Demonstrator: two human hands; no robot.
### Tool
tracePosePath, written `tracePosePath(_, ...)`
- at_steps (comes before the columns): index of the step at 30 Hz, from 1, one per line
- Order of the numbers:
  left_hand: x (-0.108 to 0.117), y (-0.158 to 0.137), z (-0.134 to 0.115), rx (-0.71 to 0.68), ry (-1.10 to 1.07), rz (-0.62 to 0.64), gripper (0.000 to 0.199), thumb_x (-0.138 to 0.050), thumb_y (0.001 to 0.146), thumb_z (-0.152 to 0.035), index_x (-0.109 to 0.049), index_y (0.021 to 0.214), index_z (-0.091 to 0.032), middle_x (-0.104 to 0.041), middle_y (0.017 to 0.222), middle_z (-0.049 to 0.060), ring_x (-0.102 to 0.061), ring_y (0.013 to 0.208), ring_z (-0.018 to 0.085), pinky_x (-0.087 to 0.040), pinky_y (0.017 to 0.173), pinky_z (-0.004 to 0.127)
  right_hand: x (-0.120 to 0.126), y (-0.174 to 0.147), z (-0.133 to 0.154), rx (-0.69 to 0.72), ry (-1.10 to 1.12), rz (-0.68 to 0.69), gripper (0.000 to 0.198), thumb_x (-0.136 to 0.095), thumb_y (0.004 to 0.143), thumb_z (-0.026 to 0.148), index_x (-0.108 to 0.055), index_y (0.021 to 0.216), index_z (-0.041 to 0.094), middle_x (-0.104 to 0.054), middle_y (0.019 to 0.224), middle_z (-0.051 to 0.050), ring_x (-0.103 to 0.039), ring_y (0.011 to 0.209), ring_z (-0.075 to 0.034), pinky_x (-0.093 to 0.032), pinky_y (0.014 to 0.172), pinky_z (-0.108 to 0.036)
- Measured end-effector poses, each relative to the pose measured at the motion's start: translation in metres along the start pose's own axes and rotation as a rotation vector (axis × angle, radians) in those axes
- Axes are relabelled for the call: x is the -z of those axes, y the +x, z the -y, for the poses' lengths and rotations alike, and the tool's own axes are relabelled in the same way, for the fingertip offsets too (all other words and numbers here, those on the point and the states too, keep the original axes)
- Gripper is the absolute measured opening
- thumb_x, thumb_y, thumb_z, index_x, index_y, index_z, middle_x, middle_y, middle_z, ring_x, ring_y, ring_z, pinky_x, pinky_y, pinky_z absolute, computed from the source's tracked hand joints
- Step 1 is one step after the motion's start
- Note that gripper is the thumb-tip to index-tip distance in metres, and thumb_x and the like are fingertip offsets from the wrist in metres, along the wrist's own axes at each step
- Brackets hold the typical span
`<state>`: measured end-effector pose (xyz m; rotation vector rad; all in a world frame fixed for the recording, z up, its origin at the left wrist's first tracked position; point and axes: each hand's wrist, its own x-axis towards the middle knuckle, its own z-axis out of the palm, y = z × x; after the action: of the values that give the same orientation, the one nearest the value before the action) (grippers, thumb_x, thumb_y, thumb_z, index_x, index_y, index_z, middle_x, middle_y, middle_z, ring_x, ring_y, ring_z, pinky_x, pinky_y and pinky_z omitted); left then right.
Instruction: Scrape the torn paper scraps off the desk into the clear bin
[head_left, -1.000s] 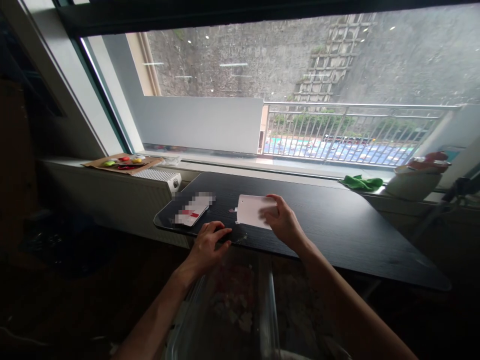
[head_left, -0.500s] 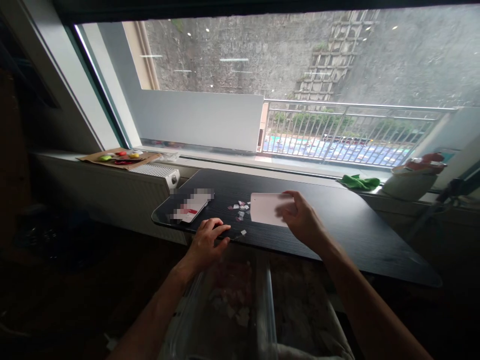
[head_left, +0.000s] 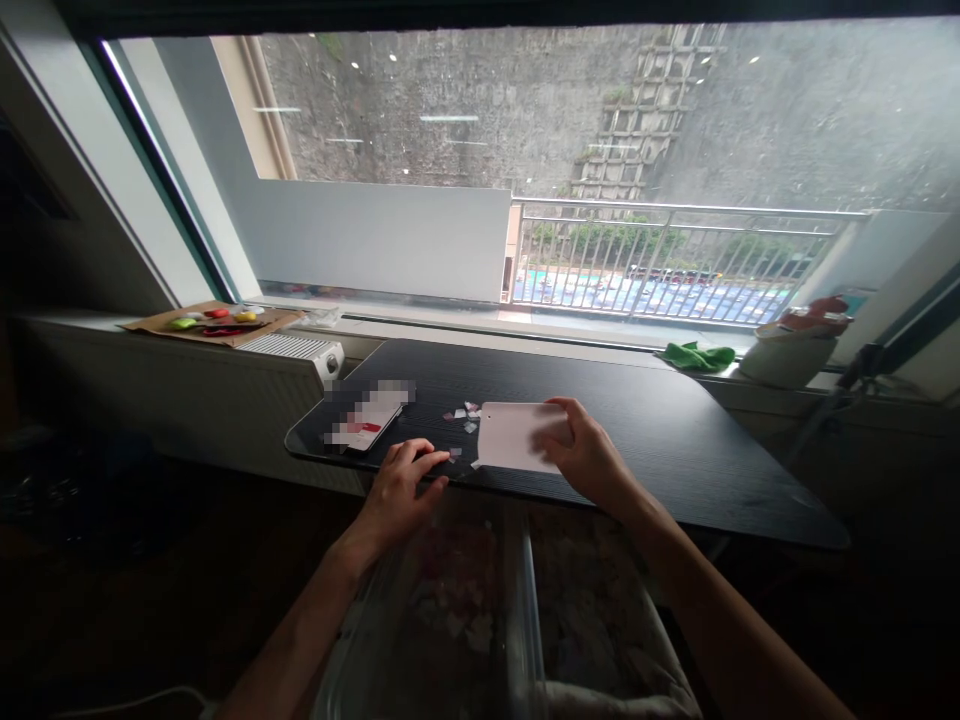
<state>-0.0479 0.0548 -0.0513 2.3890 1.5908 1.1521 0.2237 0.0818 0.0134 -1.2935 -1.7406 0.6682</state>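
Observation:
My right hand [head_left: 581, 450] grips the right end of a flat, pale pink scraper [head_left: 510, 435] with a small hole near one corner. The scraper is at the black table [head_left: 637, 420], low over it or on it; I cannot tell which. Small paper scraps [head_left: 466, 412] lie by its left edge, and another scrap [head_left: 475, 464] pokes out at its lower left corner. At the table's front edge, my left hand [head_left: 405, 485] is open with fingers apart, its fingertips close to a small scrap [head_left: 455, 454].
A partly blurred phone-like slab [head_left: 371, 418] lies on the table's left. Below the front edge is a clear plastic bin [head_left: 529, 600] with pale scraps inside. A green cloth [head_left: 696, 357] and a grey bag [head_left: 787, 358] sit on the right sill; a brown board [head_left: 214, 325] is at left.
My right hand has brought the scraper closer to the table's front edge, beside the lone scrap there. My left hand stays at the edge. The whole view has shifted slightly.

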Motion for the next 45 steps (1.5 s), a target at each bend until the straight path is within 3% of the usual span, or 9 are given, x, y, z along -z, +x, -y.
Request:
tracePosePath(7, 0.000, 0.000, -0.002, 0.003, 0.018, -0.016, 0.030, -0.054, 0.084, -0.030, -0.071, 0.107, -0.021, -0.061, 0.108, 0.008, -0.055, 0.105, 0.026, -0.049, 0.097, 0.045, 0.055, -0.029, 0.009, 0.007, -0.373, -0.083, 0.039, -0.059, 0.076, 0.025, -0.056, 0.115, 0.026, -0.073, 0.077, -0.003, -0.068, 0.067, -0.023, -0.052, 0.064, -0.035)
tracePosePath(11, -0.002, 0.000, -0.001, -0.018, 0.016, -0.036, 0.028, -0.054, 0.084, -0.031, -0.069, 0.106, -0.021, -0.062, 0.106, 0.007, -0.056, 0.104, 0.025, -0.050, 0.096, 0.043, 0.075, -0.032, -0.003, -0.085, -0.091, -0.167, 0.044, -0.062, 0.073, 0.029, -0.054, 0.116, 0.024, -0.073, 0.082, -0.005, -0.070, 0.073, -0.024, -0.055, 0.067, -0.038)
tracePosePath(13, -0.002, 0.000, 0.001, -0.035, 0.020, -0.050, 0.028, -0.053, 0.084, -0.032, -0.067, 0.105, -0.020, -0.063, 0.106, 0.007, -0.056, 0.103, 0.025, -0.050, 0.095, 0.042, 0.075, -0.024, -0.018, -0.160, 0.120, -0.166, 0.052, -0.066, 0.070, 0.032, -0.051, 0.118, 0.021, -0.072, 0.082, -0.005, -0.070, 0.073, -0.023, -0.056, 0.064, -0.036)
tracePosePath(16, -0.003, 0.000, 0.005, -0.051, 0.022, -0.067, 0.027, -0.053, 0.084, -0.035, -0.063, 0.104, -0.019, -0.065, 0.106, 0.008, -0.058, 0.103, 0.025, -0.050, 0.093, 0.042, 0.070, -0.005, -0.039, -0.298, 0.213, -0.185, 0.055, -0.071, 0.062, 0.028, -0.051, 0.113, 0.020, -0.068, 0.073, 0.000, -0.067, 0.065, -0.020, -0.054, 0.058, -0.032)
tracePosePath(20, -0.004, 0.000, 0.009, -0.045, 0.025, -0.069, 0.026, -0.052, 0.084, -0.038, -0.062, 0.101, -0.021, -0.065, 0.105, 0.007, -0.058, 0.102, 0.026, -0.049, 0.091, 0.042, 0.063, 0.008, -0.052, -0.422, 0.334, -0.070, 0.049, -0.070, 0.056, 0.018, -0.053, 0.102, 0.019, -0.067, 0.071, 0.002, -0.064, 0.062, -0.016, -0.052, 0.059, -0.028)
tracePosePath(30, -0.004, 0.001, 0.014, -0.047, 0.035, -0.060, 0.030, -0.050, 0.084, -0.043, -0.063, 0.101, -0.021, -0.065, 0.104, 0.008, -0.058, 0.101, 0.027, -0.048, 0.091, 0.042, 0.076, -0.004, -0.047, -0.452, 0.385, 0.095, 0.039, -0.071, 0.053, 0.014, -0.061, 0.090, 0.019, -0.070, 0.070, 0.002, -0.064, 0.062, -0.015, -0.050, 0.056, -0.024)
tracePosePath(43, -0.004, 0.001, 0.016, -0.053, 0.043, -0.065, 0.028, -0.052, 0.083, -0.042, -0.063, 0.101, -0.023, -0.065, 0.105, 0.006, -0.059, 0.100, 0.025, -0.048, 0.092, 0.041, 0.102, -0.023, -0.037, -0.406, 0.380, 0.201, 0.050, -0.078, 0.054, 0.020, -0.060, 0.100, 0.018, -0.073, 0.073, 0.001, -0.068, 0.062, -0.016, -0.053, 0.056, -0.025)
tracePosePath(45, -0.004, 0.001, 0.015, -0.048, 0.039, -0.063, 0.028, -0.052, 0.083, -0.042, -0.063, 0.101, -0.023, -0.065, 0.105, 0.006, -0.059, 0.101, 0.025, -0.048, 0.092, 0.041, 0.101, -0.020, -0.038, -0.374, 0.363, 0.154, 0.053, -0.078, 0.055, 0.022, -0.058, 0.104, 0.019, -0.072, 0.072, 0.002, -0.067, 0.062, -0.016, -0.053, 0.056, -0.026)
